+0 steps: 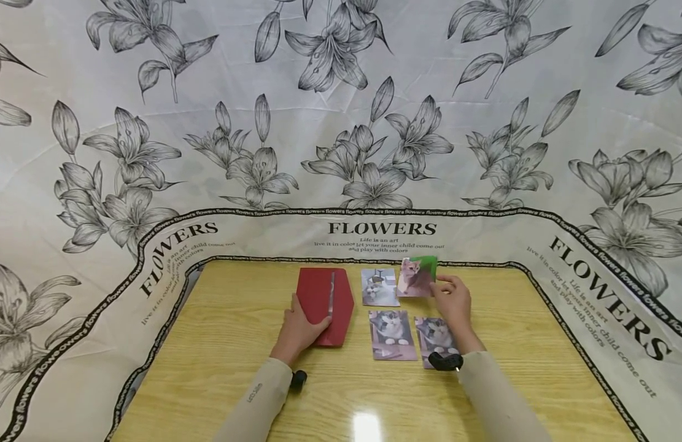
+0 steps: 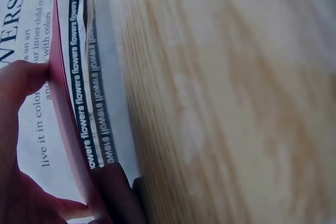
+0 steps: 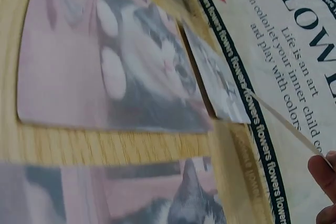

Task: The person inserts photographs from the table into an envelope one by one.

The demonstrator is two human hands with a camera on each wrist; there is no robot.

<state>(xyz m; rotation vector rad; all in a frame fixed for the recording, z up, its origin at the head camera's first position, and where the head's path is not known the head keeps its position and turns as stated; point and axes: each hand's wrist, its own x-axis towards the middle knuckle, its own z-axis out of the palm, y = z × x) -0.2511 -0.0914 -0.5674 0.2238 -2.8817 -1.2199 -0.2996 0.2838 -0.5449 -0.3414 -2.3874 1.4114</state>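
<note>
My left hand [image 1: 303,330] grips a red envelope [image 1: 315,291] at its lower part, with the thumb across the front near a silvery strip. In the left wrist view the envelope [image 2: 64,93] is seen edge-on between thumb and fingers, tilted off the wooden surface. My right hand [image 1: 453,301] pinches the right edge of a pink-toned cat photo card [image 1: 414,277]; something green shows behind that card. The right wrist view shows the held card [image 3: 289,125] edge-on, raised at the fingertips.
On the wooden table [image 1: 230,344], left of and below the held card, lie more cat photo cards: one upper left [image 1: 380,287], one lower left [image 1: 393,334] and one lower right [image 1: 433,334], partly hidden by my right wrist. A flower-printed cloth [image 1: 252,236] stands around the table.
</note>
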